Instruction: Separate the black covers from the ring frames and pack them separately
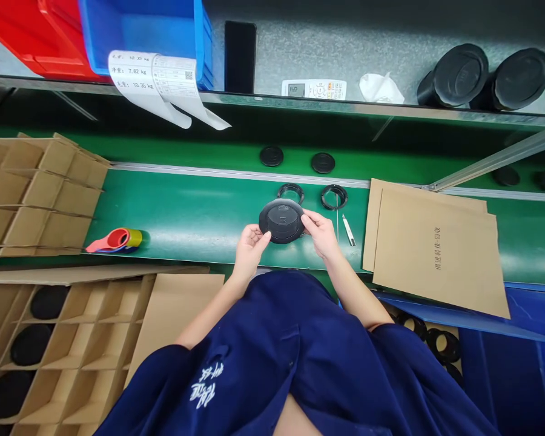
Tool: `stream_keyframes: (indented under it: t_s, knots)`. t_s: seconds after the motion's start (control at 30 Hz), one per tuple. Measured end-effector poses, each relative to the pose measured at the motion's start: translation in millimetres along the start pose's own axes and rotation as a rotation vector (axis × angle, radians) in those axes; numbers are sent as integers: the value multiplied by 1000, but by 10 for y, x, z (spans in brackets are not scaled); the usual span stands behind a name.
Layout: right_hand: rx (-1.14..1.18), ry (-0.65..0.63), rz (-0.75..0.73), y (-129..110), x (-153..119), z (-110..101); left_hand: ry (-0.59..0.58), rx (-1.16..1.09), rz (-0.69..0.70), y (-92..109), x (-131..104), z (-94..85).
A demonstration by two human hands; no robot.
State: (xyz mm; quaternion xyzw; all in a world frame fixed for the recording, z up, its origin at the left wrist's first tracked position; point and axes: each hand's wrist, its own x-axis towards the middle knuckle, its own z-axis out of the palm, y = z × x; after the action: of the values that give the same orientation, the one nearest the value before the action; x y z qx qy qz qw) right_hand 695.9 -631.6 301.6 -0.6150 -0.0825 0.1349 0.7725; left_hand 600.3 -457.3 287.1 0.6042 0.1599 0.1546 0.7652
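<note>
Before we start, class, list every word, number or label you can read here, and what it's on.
"10.35 kg", twice: white label strip
"净重: 7.82 kg": same strip, between those; its smaller print is unreadable
"科技-回收": cardboard sheet, sideways; first characters unclear
Remote's display: too small
Blue shirt's white characters: unclear
Held black lid's mark: too blurred

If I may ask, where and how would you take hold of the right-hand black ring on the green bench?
I'd probably pinch the black ring by its right wall, from above: it lies flat with an open middle for a fingertip, while the right hand and held black disc are toward its near left.
</note>
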Motion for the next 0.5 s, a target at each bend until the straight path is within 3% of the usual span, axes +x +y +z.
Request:
stream_keyframes:
  t_s: [0.23,0.5]
  knots:
    - [-21,95,-31,19,13,109,56,158,142,-37,-43,313]
    - [0,55,-13,-11,95,103,59,111,144,-11,4,278]
